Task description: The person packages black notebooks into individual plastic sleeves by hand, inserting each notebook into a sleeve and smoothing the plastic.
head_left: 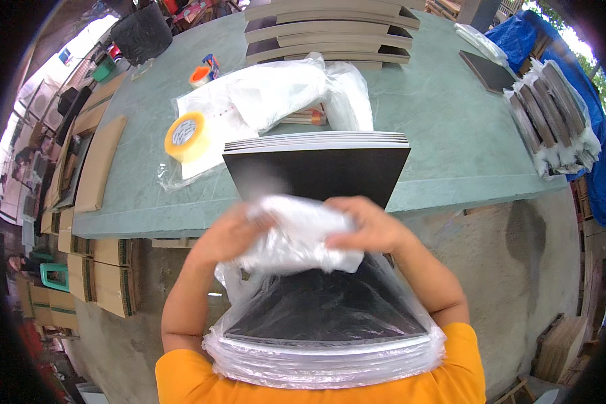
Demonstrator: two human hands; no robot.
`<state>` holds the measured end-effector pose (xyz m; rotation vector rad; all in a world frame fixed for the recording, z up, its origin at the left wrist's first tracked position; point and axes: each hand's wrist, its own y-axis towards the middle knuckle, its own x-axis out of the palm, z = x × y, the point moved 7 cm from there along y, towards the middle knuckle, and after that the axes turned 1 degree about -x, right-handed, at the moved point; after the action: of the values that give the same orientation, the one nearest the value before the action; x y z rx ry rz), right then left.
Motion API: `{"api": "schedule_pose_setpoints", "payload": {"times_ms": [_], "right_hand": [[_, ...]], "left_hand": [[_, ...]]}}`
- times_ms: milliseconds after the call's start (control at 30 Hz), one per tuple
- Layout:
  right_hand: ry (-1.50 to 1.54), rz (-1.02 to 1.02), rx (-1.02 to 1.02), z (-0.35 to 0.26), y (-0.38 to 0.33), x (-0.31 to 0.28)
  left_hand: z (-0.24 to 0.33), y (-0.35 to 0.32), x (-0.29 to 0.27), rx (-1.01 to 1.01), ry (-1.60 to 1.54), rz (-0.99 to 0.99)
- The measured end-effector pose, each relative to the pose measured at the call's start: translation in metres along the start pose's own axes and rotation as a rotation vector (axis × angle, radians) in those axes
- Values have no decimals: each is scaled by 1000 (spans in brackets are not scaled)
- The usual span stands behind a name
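Note:
Both hands are at the bunched end of a clear plastic bag point(296, 219) in front of my chest. My left hand point(232, 232), smeared by motion, is closed on the left side of the bunched plastic. On the other side my right hand point(370, 229) grips it with thumb and fingers. Below, the bag wraps a stack of black panels point(323, 306) with pale edges, resting against my orange shirt. Just beyond my hands, another stack of black panels point(313, 165) with white edges stands at the table's near edge, without visible wrapping.
On the green table point(438, 145) lie white plastic bags point(269, 94), a tape roll point(184, 136) and an orange tape dispenser point(200, 75). Stacked panels point(330, 34) stand at the far side. Plastic-wrapped panels point(552, 118) sit at right; cardboard boxes point(111, 279) stand at left.

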<state>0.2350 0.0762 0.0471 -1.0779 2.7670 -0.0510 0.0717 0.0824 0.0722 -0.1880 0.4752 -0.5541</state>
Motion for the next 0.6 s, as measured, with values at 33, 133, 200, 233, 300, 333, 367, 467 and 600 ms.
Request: {"api": "schedule_pose_setpoints", "payload": {"times_ms": [33,133,200,233,300,333,367,467,600], "right_hand": [[447,-4,-40,-2,-5,-3],[887,-74,-73,11,-17,-6],[680,6,-39,21,-22,-3],[646,45,8,28,-22,-3],[565,120,89,38,-22,-7],[523,155,128,42,-22,-10],[613,129,151,38,-23,-10],[581,62,203,53,-24,-11],[351,231,103,44,-5,-2]], "left_hand": [[-12,2,-9,84,-155,81],[-34,6,-20,95,-502,293],[-47,8,-18,4,-658,357],[-52,11,-17,-39,-715,356],[-63,17,-17,-93,-832,366],[-55,11,-30,17,-506,455],[-45,8,-39,118,-174,529],[-8,-17,-49,204,366,802],[25,-13,22,218,90,325]]}}
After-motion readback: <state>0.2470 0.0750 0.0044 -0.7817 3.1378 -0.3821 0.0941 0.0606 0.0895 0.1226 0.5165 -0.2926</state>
